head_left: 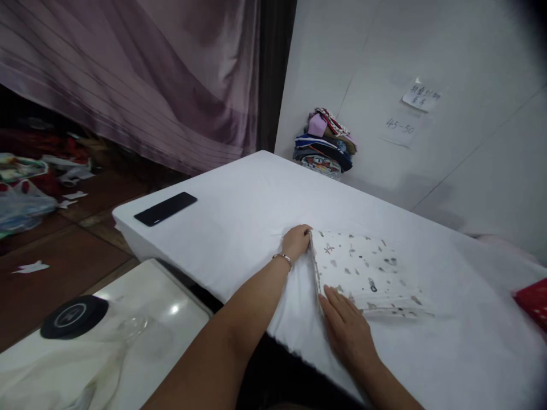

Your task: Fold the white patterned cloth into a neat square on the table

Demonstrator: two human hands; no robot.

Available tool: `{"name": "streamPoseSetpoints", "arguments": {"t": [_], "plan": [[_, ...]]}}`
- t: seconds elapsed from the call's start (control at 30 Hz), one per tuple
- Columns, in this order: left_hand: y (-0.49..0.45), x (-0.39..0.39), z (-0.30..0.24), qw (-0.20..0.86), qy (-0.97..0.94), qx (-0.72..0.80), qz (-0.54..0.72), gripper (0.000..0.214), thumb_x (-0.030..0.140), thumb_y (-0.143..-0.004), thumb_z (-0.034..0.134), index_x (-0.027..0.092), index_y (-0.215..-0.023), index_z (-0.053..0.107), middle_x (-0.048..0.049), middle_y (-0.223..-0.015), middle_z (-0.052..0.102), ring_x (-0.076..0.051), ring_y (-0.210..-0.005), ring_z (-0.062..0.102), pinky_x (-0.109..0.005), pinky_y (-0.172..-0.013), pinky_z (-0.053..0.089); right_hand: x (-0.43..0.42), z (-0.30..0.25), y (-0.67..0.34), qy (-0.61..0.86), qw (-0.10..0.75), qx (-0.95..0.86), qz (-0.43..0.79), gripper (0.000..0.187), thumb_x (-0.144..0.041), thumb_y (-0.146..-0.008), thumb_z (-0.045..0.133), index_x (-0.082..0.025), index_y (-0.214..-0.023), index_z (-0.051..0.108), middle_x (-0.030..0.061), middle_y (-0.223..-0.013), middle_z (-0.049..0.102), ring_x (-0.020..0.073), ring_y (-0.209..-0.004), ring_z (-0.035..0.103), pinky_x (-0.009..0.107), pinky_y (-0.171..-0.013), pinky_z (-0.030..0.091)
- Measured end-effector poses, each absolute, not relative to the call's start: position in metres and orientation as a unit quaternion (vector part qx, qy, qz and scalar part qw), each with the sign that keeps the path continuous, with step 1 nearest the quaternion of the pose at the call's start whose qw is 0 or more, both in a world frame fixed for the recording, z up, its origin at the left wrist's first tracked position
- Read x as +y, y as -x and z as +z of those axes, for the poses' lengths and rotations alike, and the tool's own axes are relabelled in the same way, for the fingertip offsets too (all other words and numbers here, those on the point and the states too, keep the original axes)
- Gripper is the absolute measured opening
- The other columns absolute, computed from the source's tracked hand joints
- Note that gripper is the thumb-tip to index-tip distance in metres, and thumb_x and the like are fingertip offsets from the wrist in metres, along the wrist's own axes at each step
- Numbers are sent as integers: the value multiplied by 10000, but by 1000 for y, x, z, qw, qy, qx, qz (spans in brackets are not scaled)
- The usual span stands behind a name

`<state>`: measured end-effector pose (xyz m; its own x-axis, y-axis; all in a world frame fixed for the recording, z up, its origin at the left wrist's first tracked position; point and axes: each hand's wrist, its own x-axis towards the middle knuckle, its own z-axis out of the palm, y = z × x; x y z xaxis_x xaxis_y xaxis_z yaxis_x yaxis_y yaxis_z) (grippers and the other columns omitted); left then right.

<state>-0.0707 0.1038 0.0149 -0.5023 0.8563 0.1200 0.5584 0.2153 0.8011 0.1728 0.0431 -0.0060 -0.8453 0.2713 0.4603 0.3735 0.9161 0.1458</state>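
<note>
A folded white cloth point(361, 267) with a small scattered print lies on the table, its layered edge facing left. The far left corner is pinched by my left hand point(297, 241), whose fingers curl round the edge; a bracelet circles that wrist. My right hand point(346, 322) rests with outstretched fingers on the near left corner, touching the fabric without gripping it. Under the cloth spreads a white table cover point(239, 199), wrinkled in front of my left hand.
A black phone point(166, 209) lies at the table's left end. Folded clothes point(325, 142) are stacked by the wall. A white surface point(171, 302) with a dark round object point(74, 316) stands front left; something red point(532, 302) is at the right edge. A curtain point(192, 74) hangs behind.
</note>
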Motion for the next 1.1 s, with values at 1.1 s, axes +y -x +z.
{"name": "streamPoseSetpoints", "arguments": {"t": [1.1], "plan": [[6,59,10,106,-532,781,310,569,343,-854,410,124,-1366,294,-144,-1448,293,-227,-1350,229,-401,-1069,224,43,18,-177,188,177,-966,24,649,-137,-785,409,-162,-1416,258,91,-1440,327,213,-1347,225,462,-1086,219]]}}
